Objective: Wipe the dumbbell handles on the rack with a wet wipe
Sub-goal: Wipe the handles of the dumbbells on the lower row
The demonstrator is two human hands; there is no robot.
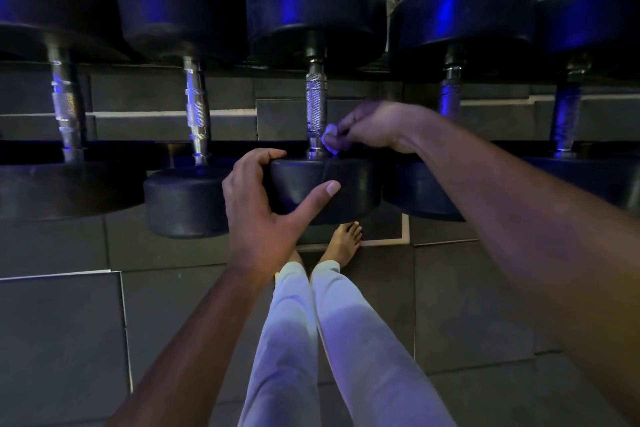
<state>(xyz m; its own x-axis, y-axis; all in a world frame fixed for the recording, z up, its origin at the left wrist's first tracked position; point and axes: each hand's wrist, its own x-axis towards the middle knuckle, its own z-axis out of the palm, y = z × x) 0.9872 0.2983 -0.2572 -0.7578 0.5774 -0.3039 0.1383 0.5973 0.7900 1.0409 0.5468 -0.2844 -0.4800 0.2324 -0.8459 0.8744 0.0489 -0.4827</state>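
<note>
Several black dumbbells lie side by side on a rack, their knurled metal handles pointing away from me. The middle dumbbell has its near head gripped by my left hand, fingers over the top, thumb across the front face. My right hand pinches a small crumpled white wet wipe against the lower right side of the middle handle, just above the near collar.
Neighbouring handles stand at the left and right, with more at the far left and far right. The dark rack rail runs under the near heads. My legs and a bare foot stand on grey floor tiles.
</note>
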